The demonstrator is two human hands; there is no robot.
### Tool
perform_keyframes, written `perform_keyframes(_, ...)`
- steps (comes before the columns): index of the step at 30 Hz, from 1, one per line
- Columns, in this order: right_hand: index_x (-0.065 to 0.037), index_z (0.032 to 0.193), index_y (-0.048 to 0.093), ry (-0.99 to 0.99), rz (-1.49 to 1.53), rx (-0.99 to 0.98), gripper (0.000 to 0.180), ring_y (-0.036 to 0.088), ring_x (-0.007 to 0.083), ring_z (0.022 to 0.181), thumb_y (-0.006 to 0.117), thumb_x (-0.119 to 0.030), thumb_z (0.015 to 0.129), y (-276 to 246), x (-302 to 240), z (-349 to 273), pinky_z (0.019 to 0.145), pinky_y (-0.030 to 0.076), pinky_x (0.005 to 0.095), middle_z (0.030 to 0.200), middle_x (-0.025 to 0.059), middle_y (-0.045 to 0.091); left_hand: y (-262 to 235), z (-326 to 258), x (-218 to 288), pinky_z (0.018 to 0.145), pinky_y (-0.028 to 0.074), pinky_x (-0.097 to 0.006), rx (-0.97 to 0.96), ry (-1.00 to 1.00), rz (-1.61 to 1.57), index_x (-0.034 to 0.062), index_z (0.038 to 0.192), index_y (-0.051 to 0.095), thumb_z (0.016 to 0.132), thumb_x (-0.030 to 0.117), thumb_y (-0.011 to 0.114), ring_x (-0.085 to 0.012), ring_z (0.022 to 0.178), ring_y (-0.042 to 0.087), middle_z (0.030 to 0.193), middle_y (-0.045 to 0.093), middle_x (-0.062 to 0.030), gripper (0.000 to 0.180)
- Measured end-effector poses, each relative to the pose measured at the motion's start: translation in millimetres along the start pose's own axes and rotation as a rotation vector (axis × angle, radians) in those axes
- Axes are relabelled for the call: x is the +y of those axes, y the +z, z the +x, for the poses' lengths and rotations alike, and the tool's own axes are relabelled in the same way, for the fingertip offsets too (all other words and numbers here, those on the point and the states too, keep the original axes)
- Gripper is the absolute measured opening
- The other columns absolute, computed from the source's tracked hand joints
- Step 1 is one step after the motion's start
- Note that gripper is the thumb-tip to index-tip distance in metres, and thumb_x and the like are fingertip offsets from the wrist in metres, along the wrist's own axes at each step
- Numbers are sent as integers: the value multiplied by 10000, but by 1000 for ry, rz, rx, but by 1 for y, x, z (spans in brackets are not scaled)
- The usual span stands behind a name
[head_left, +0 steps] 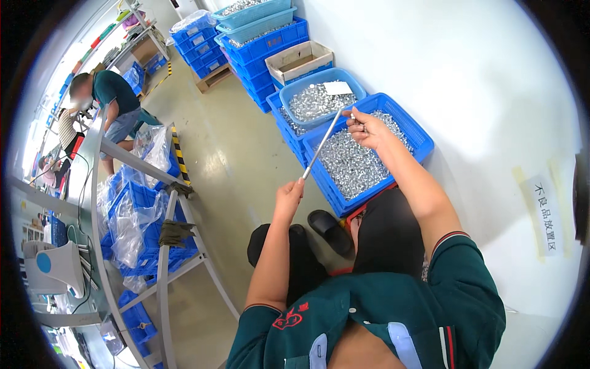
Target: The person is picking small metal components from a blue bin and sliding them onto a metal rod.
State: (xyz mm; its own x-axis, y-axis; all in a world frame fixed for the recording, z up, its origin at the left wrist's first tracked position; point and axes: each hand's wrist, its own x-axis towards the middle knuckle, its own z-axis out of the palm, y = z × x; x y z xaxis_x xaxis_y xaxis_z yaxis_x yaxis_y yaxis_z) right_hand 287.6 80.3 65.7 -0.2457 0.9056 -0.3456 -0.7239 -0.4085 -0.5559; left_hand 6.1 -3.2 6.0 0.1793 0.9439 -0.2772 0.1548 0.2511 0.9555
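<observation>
My left hand point(289, 198) is closed around the lower end of a thin silver metal rod point(322, 142), which slants up and to the right. Beside the rod's upper end, my right hand point(367, 129) has its fingers curled, with small shiny metal pieces seemingly between them. Below that hand stands a blue plastic crate point(418, 132) full of small silver metal parts point(350, 163). A lighter blue basket point(289, 92), just beyond it, holds more such parts and a white card point(337, 88).
Stacked blue crates point(255, 52) and an open cardboard box point(299, 60) line the white wall. At left is a metal-framed workbench point(163, 270) with plastic-wrapped crates point(138, 215); a person point(117, 92) bends over farther back. A black slipper point(330, 230) is on the floor.
</observation>
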Motion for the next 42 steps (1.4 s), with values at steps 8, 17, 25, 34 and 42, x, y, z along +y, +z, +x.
perform_keyframes(8,-12,919,486,-39,67,59,245,367,46,478,559,-236,852,-1,-5,2,344,260,146,701,42,471,-5,0,-7,379,203,-215,8,98,112,85,583,466,853,394,506,-37,408,274,482,347,63,412)
perform_keyframes(17,-28,852,483,-15,64,31,277,350,46,445,583,-286,834,4,-3,-1,324,223,150,620,12,434,-3,-3,-3,380,197,-211,-40,49,67,88,595,468,854,405,505,-31,415,270,492,345,65,411)
perform_keyframes(25,12,922,513,-53,87,57,161,384,44,486,535,-135,859,2,-3,3,336,285,151,764,56,475,-2,-2,-3,384,207,-212,-47,50,63,92,591,468,852,407,508,-36,417,277,492,347,63,411)
perform_keyframes(34,27,921,500,-94,76,-15,133,379,32,469,496,-93,867,18,3,-2,336,279,145,849,94,536,0,-1,-8,398,232,-211,-22,67,51,81,601,479,856,386,512,-41,437,302,507,365,55,399)
perform_keyframes(42,32,946,503,-103,149,-92,127,390,28,446,470,0,827,26,-1,-6,321,280,144,815,91,542,2,-4,-7,398,234,-210,-11,41,38,73,606,480,850,390,520,-42,438,306,511,372,50,403)
